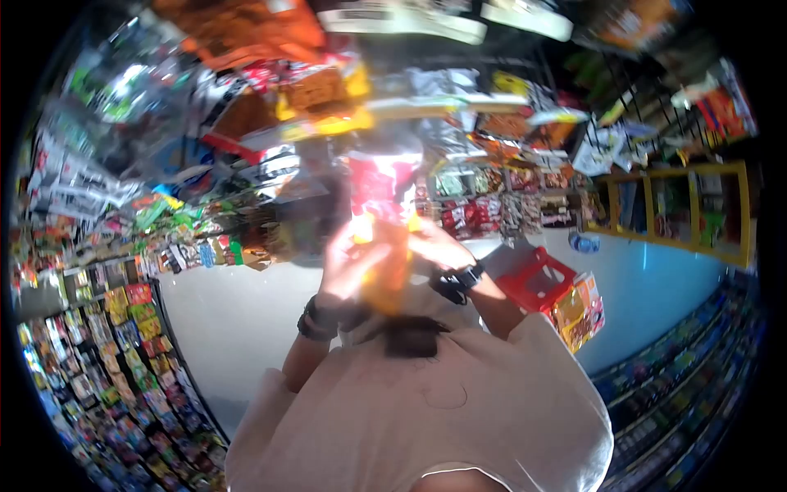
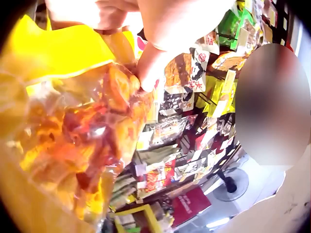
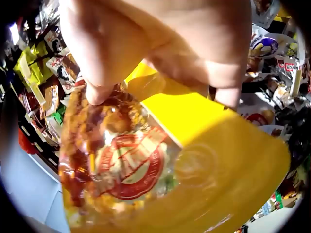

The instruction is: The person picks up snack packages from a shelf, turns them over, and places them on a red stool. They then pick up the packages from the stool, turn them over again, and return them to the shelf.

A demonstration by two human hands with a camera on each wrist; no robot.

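Observation:
Both hands hold a yellow snack bag (image 1: 392, 258) in front of the chest, blurred in the head view. The left hand (image 1: 348, 264) pinches one edge; its thumb (image 2: 151, 68) presses on the clear part, where glossy orange-red pieces of food show. On the opposite edge, the right hand (image 1: 441, 248) grips the bag with thumb and fingers bent over the top. A round red-and-cream label (image 3: 133, 165) marks the clear window in the right wrist view. Around each wrist is a dark band. A pink-and-white packet (image 1: 381, 184) appears just beyond the hands, smeared by motion.
A red basket (image 1: 537, 277) hangs by the right forearm, with an orange-yellow packet (image 1: 576, 312) at its side. Racks of hanging snack packets (image 1: 471, 215) stand ahead. Shelves of goods (image 1: 115, 361) line the left, and a yellow-framed stand (image 1: 684, 215) is at the right.

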